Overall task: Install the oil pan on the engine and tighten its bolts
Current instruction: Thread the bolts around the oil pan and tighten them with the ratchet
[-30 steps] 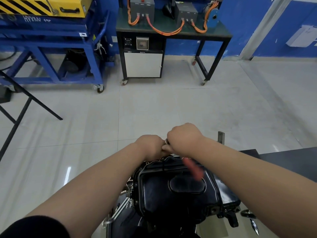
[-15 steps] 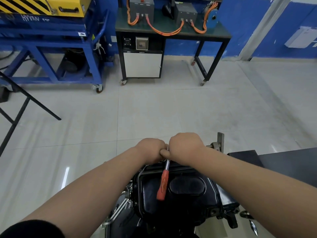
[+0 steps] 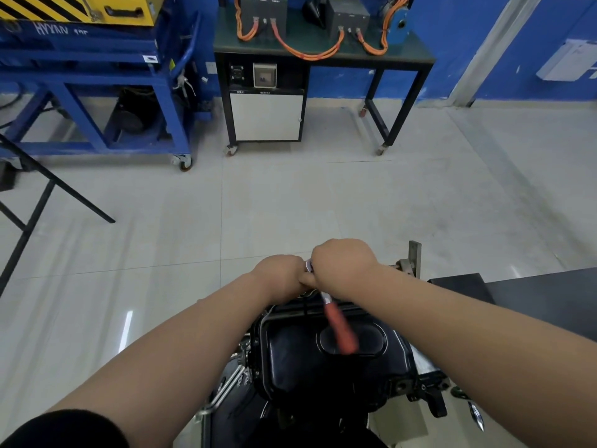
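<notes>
The black oil pan (image 3: 323,367) lies on top of the engine (image 3: 423,379) at the bottom centre of the head view. Both hands meet at the pan's far edge. My right hand (image 3: 342,266) is closed around the metal head of a ratchet wrench (image 3: 339,328) whose orange handle points back towards me and to the right, blurred. My left hand (image 3: 277,276) is closed against the right one at the wrench head. The bolt under the hands is hidden.
A black table (image 3: 533,295) stands to the right of the engine. Across the tiled floor are a black bench with orange cables (image 3: 319,53), a blue wheeled frame (image 3: 97,92) and a black folding stand (image 3: 29,195) at left.
The orange handle has swung from the right to straight towards me and now back to the right, while both hands stayed at the pan's far edge.
</notes>
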A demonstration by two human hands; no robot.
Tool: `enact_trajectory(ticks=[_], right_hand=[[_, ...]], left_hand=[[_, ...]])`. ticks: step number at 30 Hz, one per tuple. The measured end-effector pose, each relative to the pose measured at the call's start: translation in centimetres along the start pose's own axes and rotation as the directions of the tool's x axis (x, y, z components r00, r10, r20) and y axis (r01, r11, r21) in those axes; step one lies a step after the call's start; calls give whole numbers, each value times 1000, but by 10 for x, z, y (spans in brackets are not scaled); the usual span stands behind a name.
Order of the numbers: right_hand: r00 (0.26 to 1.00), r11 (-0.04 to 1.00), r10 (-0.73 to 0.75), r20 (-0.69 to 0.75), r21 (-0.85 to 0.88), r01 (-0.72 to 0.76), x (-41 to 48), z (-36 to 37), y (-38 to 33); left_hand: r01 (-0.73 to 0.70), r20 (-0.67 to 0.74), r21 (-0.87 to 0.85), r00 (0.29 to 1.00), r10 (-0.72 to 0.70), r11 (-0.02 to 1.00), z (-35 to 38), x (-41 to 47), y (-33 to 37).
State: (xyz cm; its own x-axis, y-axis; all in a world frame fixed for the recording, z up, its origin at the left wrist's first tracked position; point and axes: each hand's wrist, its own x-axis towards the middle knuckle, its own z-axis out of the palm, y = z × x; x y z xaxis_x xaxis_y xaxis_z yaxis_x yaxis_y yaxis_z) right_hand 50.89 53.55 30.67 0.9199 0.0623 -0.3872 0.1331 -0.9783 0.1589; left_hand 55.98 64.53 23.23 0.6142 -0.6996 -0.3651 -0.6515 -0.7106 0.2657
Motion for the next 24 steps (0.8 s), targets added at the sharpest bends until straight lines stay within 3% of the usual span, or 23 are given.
enact_trajectory(ticks=[3,5,9,13,17,20,22,24], right_hand=[[947,937,-310,-87,-197,289,1,-5,12],[917,905,-383,-108,-241,350,2,-5,19],[966,963,-218,-136,-190,191,-2,5,10],[985,988,-131,-115,-96,120,-6,6,7],[994,997,48,-100,66,-42,-11,4,3],[983,971,164,-79,189,-147,-14,11,-6],[977,953,202,-74,245,-178,-14,15,-8],[973,937,224,-63,289,-197,-14,18,-8]], left_hand=[[-76,-68,137,994,86,988,6,-2,2],[-105,-89,193,988,124,976,6,-2,5],[-21,-13,124,1000,23,992,1,-1,8],[-19,28,132,999,15,991,2,-3,10],[-1,46,-53,999,4,999,2,-5,6],[72,13,-320,997,-72,945,9,-14,-5],[174,36,-534,982,-183,828,13,-20,-9],[270,130,-789,951,-279,552,16,-27,-8]])
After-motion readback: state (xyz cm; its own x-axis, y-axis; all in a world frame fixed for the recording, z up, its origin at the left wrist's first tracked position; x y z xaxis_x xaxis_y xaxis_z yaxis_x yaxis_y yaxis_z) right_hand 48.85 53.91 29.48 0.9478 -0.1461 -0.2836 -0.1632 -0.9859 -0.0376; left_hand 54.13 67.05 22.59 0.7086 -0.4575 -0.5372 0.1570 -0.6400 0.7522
